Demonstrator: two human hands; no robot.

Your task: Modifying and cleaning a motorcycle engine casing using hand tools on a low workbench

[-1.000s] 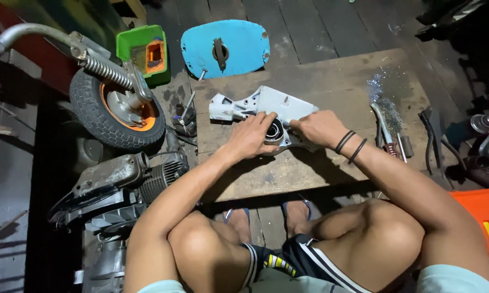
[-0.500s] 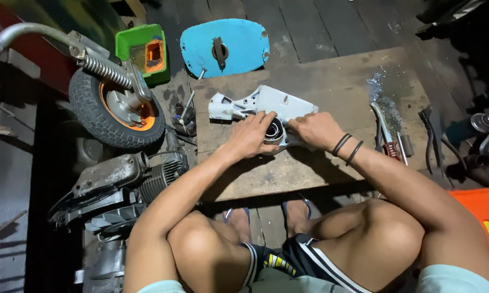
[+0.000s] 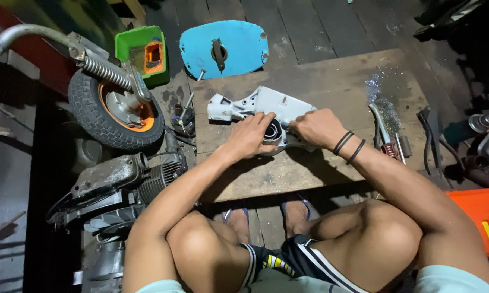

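A white metal engine casing (image 3: 266, 106) lies on a bare wooden board (image 3: 320, 168) in front of my knees. My left hand (image 3: 250, 135) rests on its near side, fingers curled against a round dark opening (image 3: 271, 132) in the casing. My right hand (image 3: 316, 127), with two dark bands at the wrist, grips the casing's right part just beside that opening. The two hands nearly touch over the opening.
A small scooter wheel (image 3: 111, 111) on a sprung fork stands at left, with a grey engine block (image 3: 117, 182) below it. A blue oval cover (image 3: 225, 49) and a green box (image 3: 144, 54) lie beyond. Pliers and hand tools (image 3: 388, 135) sit at right, an orange tray (image 3: 480, 217) at far right.
Both hands stay on the casing around the round opening. Only small finger shifts show; the casing lies in the same place.
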